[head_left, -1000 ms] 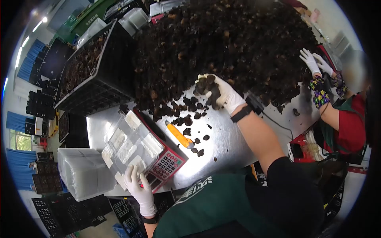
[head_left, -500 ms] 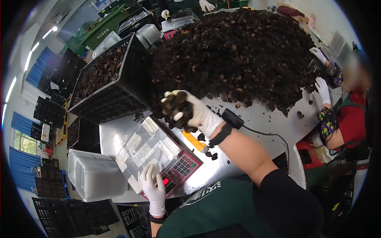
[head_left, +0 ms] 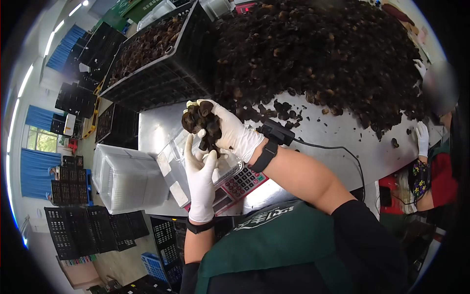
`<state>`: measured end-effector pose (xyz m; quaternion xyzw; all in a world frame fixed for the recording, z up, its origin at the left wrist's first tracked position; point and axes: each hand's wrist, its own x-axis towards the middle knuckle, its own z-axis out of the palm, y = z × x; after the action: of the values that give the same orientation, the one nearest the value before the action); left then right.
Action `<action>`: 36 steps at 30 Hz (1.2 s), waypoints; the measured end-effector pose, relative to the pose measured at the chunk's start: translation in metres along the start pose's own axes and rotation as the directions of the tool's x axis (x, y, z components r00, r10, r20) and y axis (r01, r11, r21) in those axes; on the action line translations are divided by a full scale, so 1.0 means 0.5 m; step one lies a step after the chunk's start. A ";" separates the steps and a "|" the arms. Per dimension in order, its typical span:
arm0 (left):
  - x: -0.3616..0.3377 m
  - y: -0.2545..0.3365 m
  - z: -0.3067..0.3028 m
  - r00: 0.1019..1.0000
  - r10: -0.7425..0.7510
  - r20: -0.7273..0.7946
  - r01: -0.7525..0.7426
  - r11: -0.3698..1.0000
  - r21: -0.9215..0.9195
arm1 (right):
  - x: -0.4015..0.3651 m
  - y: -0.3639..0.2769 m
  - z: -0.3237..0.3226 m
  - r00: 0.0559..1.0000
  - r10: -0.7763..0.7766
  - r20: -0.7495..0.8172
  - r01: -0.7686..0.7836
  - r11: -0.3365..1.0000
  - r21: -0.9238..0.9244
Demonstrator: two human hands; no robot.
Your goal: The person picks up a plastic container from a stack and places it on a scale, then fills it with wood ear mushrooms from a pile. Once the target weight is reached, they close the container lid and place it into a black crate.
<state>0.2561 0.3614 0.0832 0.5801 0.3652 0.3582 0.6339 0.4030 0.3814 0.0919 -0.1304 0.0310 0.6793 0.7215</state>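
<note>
My gloved right hand [head_left: 234,133] is closed around a clump of dark wood ear mushrooms [head_left: 201,122]. Below it, a clear plastic tray [head_left: 174,147] rests on a red-edged digital scale [head_left: 240,183]. My gloved left hand [head_left: 199,179] points upward over the tray, fingers spread, its fingertips right at the underside of the clump. The two hands partly cover the tray and the scale's display.
A stack of clear trays [head_left: 129,181] stands left of the scale. Behind is a black crate [head_left: 156,81] of mushrooms; a large mushroom pile [head_left: 318,54] covers the table's far side. A black cable [head_left: 333,148] crosses the metal tabletop. A co-worker's gloved hand [head_left: 422,139] is at right.
My right hand has brought the mushroom clump over the tray. My left hand has risen from the scale's front edge to the clump. The camera view has shifted too.
</note>
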 end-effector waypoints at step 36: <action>-0.061 -0.039 -0.037 0.780 0.609 0.147 -0.359 0.243 0.901 | 0.032 0.125 -0.167 0.973 0.147 -0.176 -0.153 0.988 -0.018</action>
<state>0.2261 0.3423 0.0641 0.8602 0.3695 0.3500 0.0319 0.3533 0.3804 -0.0014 -0.1979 0.0929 0.7182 0.6606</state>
